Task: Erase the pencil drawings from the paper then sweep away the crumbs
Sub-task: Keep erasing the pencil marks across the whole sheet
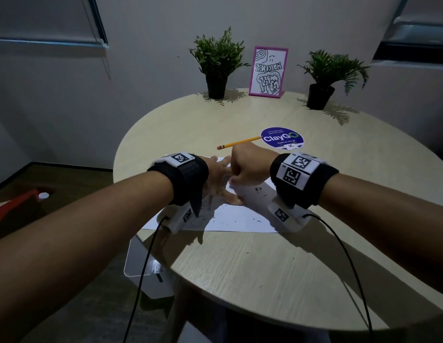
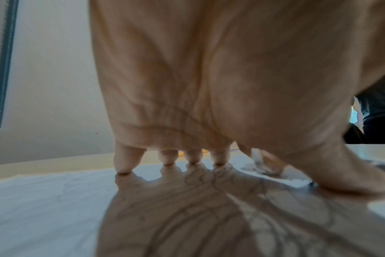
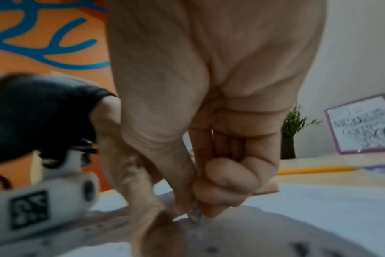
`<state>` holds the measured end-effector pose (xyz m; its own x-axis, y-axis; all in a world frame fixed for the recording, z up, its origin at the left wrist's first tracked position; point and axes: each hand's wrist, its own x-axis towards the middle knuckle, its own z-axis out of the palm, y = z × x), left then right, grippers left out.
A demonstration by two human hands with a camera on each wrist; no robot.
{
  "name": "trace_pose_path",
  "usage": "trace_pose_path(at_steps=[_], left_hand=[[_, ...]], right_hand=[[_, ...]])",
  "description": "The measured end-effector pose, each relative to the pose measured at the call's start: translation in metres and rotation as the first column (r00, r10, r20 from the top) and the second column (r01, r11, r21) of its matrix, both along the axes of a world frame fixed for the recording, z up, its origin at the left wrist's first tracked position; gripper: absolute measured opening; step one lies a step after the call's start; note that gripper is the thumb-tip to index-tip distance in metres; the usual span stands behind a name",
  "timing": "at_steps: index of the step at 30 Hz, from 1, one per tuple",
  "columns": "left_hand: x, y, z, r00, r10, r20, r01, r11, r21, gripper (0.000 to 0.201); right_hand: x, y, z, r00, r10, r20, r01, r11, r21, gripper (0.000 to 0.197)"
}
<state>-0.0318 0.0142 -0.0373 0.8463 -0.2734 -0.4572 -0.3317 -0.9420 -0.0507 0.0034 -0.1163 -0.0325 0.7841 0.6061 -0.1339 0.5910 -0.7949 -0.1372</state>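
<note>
Table: one, round, pale wood grain.

Paper: one white sheet, lying flat near the table's near-left edge, faint pencil lines visible under the left palm in the left wrist view.

Crumbs: many small dark flecks, too many and too small to count, scattered over the sheet's middle and right part.

Left hand: one; grip open, four fingers and thumb spread, tips pressed down on the paper.

Right hand: one; grip closed into a fist, thumb and fingertips pinching one small greyish eraser whose lower end touches the paper, just beside the left thumb.

Pencil: one, yellow, pink eraser end toward the left, lying on the table beyond the paper, apart from both hands, tip touching the sticker's edge.

Sticker: one, round, purple, marked "ClayGo".

Potted plants: two, black pots, at the table's far edge; one at left, one at right.

Picture frame: one, pink border, black-and-white drawing, standing between the two plants.

Wrist bands: two, black, each with white marker tags and one cabled camera unit.

White bin: one, on the floor below the table's near-left edge.
</note>
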Motion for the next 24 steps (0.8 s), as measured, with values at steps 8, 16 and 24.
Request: trace_pose_path(at_steps=[8, 16, 24], left_hand=[[-0.001, -0.002, 0.000, 1.000, 0.014, -0.010, -0.014, 1.000, 0.014, 0.102], [0.000, 0.000, -0.001, 1.000, 0.003, -0.018, -0.004, 1.000, -0.013, 0.094], [0.003, 0.000, -0.003, 1.000, 0.014, -0.008, -0.014, 1.000, 0.022, 0.104]], right_hand=[[0.015, -0.008, 0.005, 0.992, -0.077, 0.105, 0.076, 0.997, 0.015, 0.028], [0.006, -0.010, 0.001, 0.994, 0.105, 0.014, -0.105, 0.994, -0.007, 0.025], [0.016, -0.015, -0.001, 0.996, 0.031, 0.081, -0.033, 0.999, 0.029, 0.017]])
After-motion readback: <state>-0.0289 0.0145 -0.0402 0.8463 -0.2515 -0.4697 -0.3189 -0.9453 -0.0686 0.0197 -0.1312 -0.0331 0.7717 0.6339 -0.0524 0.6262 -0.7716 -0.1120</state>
